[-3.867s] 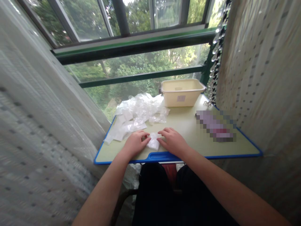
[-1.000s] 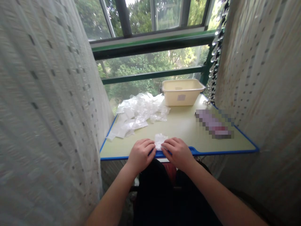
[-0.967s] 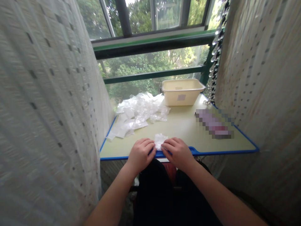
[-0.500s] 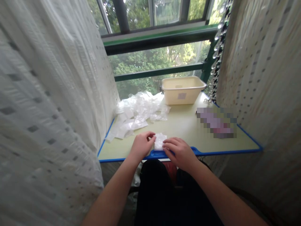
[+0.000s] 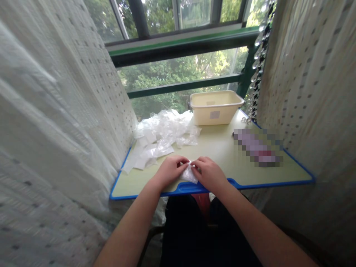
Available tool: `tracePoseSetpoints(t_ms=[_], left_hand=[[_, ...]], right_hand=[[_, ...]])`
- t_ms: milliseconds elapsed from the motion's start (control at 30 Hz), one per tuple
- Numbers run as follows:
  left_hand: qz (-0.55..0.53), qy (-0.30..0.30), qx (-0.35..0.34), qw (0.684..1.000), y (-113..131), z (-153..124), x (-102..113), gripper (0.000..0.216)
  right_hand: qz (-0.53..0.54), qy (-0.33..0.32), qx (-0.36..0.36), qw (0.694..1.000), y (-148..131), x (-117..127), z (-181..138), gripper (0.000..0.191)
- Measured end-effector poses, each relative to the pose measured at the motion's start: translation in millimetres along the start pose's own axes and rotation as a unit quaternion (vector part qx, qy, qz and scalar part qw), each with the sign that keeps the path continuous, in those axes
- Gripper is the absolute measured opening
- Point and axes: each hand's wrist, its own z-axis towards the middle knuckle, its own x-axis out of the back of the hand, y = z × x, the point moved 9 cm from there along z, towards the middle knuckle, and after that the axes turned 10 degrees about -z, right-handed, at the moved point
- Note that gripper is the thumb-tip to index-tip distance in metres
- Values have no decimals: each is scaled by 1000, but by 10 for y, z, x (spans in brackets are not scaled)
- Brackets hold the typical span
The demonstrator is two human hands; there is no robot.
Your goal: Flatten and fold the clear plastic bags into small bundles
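Note:
A small clear plastic bag (image 5: 189, 175) with whitish contents lies at the front edge of the table, just behind the blue handle cutout. My left hand (image 5: 172, 168) pinches its upper edge from the left, fingers curled. From the right, my right hand (image 5: 209, 172) pinches the same upper edge, thumb and forefinger close to the left fingertips. What is inside the bag is too blurred to name. Both hands partly cover its top and sides.
A heap of clear plastic bags (image 5: 169, 128) and white slips (image 5: 141, 157) covers the table's left side. A cream plastic tub (image 5: 214, 113) stands at the back. A pixelated item (image 5: 257, 148) lies at right. Curtains (image 5: 303, 92) hang on both sides.
My right hand has moved up to the bag's top edge, and both hands' fingertips have come together there. The bag has turned slightly. The camera view has shifted a little.

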Motion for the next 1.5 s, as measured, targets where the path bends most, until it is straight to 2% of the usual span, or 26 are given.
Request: tracePoseSetpoints(t_ms=[167, 267, 400, 533, 767, 1000, 1267, 1500], left_hand=[[19, 22, -14, 999, -14, -2, -5, 22], [15, 23, -11, 1000, -21, 5, -9, 21], [8, 12, -4, 1000, -16, 26, -23, 19], [-28, 6, 2, 1000, -23, 34, -37, 22], [-96, 3, 15, 995, -102, 1, -55, 30], [-141, 2, 32, 989, -186, -13, -64, 37], [-83, 19, 29, 996, -144, -41, -41, 31], [-50, 32, 9, 998, -75, -62, -14, 28]], right_hand=[[-2, -23, 11, 1000, 4, 23, 30, 17], [17, -3, 18, 1000, 1, 97, 49, 17], [29, 35, 64, 997, -71, 179, 60, 18], [3, 37, 91, 995, -95, 139, 84, 16], [6, 30, 80, 996, -32, 51, 125, 15], [-7, -15, 76, 997, -7, -38, 151, 15], [25, 0, 57, 998, 64, 3, 155, 11], [-15, 14, 33, 999, 93, -5, 200, 12]])
